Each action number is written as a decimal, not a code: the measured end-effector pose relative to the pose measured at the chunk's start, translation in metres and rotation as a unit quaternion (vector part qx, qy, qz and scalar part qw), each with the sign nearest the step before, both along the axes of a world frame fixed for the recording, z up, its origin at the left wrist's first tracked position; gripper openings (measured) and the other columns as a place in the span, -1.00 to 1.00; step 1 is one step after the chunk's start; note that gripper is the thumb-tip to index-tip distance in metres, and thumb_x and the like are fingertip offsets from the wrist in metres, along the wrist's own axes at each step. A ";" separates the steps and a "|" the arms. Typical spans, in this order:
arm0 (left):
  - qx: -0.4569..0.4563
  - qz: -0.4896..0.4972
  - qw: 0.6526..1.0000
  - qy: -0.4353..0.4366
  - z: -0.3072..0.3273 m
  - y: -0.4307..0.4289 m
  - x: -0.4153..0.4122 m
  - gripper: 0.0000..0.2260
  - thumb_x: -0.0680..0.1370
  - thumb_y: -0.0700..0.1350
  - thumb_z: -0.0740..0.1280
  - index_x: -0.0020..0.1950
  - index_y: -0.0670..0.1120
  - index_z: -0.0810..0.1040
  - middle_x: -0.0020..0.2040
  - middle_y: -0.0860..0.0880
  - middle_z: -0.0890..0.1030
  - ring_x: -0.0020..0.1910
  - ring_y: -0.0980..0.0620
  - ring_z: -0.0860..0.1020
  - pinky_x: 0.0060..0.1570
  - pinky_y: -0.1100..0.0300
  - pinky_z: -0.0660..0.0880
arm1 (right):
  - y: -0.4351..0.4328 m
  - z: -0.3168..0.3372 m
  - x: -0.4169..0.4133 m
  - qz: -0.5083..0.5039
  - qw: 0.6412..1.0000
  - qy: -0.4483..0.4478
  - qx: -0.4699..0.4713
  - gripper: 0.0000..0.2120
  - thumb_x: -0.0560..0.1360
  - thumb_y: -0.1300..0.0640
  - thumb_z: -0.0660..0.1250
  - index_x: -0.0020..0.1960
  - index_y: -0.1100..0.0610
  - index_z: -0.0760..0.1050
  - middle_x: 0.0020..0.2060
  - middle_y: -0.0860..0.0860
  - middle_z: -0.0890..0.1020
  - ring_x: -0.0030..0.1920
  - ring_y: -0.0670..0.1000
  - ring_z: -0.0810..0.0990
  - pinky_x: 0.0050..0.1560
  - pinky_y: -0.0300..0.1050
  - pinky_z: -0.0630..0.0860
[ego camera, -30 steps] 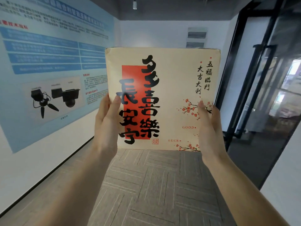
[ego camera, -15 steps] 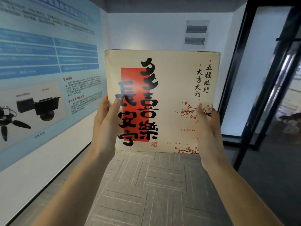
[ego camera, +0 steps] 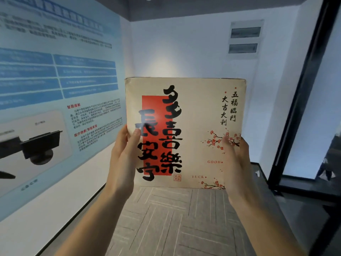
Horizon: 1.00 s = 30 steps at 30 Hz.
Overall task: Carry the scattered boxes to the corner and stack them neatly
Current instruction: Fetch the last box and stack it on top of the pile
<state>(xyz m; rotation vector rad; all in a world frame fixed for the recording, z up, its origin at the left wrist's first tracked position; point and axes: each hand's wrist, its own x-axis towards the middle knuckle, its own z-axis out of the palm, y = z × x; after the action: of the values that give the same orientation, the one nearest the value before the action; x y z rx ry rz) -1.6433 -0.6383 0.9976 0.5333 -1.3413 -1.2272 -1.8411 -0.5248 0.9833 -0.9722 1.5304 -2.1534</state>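
Observation:
A flat cream box (ego camera: 195, 108) with black calligraphy, a red panel and plum blossoms is held upright in front of me, its printed face toward the camera. My left hand (ego camera: 123, 157) grips its left edge, thumb across the front. My right hand (ego camera: 235, 163) grips its right edge, thumb on the blossom print. The fingers behind the box are hidden. The box covers the corner floor beyond it.
A blue poster wall (ego camera: 55, 89) runs along the left. A white wall (ego camera: 184, 48) with a small panel (ego camera: 243, 39) closes the far end. A black-framed glass door (ego camera: 302, 108) stands at the right. Grey carpet tiles (ego camera: 175, 218) cover the floor.
The view has moved forward toward the far corner; the walls look nearer and the box sits lower in view. Both hands keep the same grip.

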 end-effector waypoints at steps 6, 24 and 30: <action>0.006 0.001 1.000 0.003 -0.031 -0.159 -0.072 -0.64 0.59 0.13 0.30 0.34 0.04 0.60 0.23 -0.02 0.68 0.18 0.02 0.63 0.20 0.00 0.50 | -0.152 -0.031 -0.069 -0.020 1.000 0.000 0.018 -0.55 0.63 -0.22 0.30 0.45 -0.13 0.32 0.18 -0.21 0.64 -0.01 -0.30 0.67 -0.11 -0.16 0.60; 0.040 -0.085 0.995 -0.034 -0.053 -0.593 -0.363 -0.50 0.56 0.26 0.33 0.44 0.06 0.52 0.31 0.05 0.65 0.32 0.03 0.61 0.20 -0.03 0.57 | -0.553 -0.053 -0.340 -0.120 0.991 -0.016 0.054 -0.73 0.71 -0.03 0.25 0.39 -0.07 0.36 0.11 -0.18 0.63 -0.08 -0.29 0.67 -0.12 -0.12 0.57; 0.060 -0.054 0.995 -0.053 -0.054 -0.719 -0.481 -0.47 0.51 0.31 0.34 0.40 0.07 0.53 0.26 0.06 0.67 0.28 0.01 0.64 0.20 -0.10 0.59 | -0.691 -0.051 -0.470 -0.096 0.993 -0.008 0.063 -0.74 0.71 -0.02 0.24 0.37 -0.02 0.36 0.07 -0.18 0.62 -0.07 -0.23 0.66 -0.16 -0.13 0.53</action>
<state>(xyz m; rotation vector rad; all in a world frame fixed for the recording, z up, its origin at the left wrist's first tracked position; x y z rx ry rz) -2.1245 -1.3574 0.9434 0.6240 -1.4074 -1.3905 -2.3115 -1.2162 0.9324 -0.7928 1.7930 -2.1537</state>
